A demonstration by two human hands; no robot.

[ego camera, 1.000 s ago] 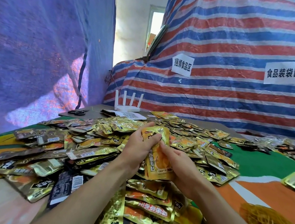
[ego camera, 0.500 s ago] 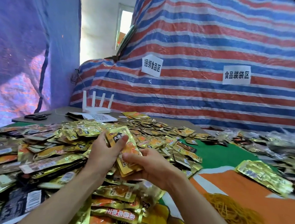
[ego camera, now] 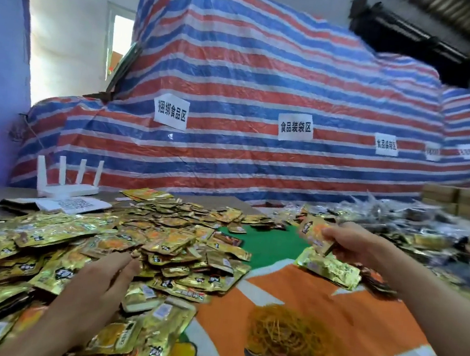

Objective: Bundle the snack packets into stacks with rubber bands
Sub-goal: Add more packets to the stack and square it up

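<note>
Set-aside step, we judge: our right hand [ego camera: 346, 244] pinches a packet stack [ego camera: 313, 233] just above a finished bundle [ego camera: 330, 268], left hand [ego camera: 105, 278] rests flat-fingered on the loose packets pile [ego camera: 162, 237], so next we gather a fresh stack there.

The snack packets [ego camera: 103, 239] are glossy gold foil, crinkled. Right of their heap, the rubber bands [ego camera: 283, 335] look matt and stringy on the tabletop's [ego camera: 345, 307] smooth, dull printed cover. Behind the heap hangs a faintly shiny woven-plastic tarp [ego camera: 268, 79] with matt paper signs [ego camera: 295, 127], and a router [ego camera: 65, 188] of smooth white plastic.
</note>
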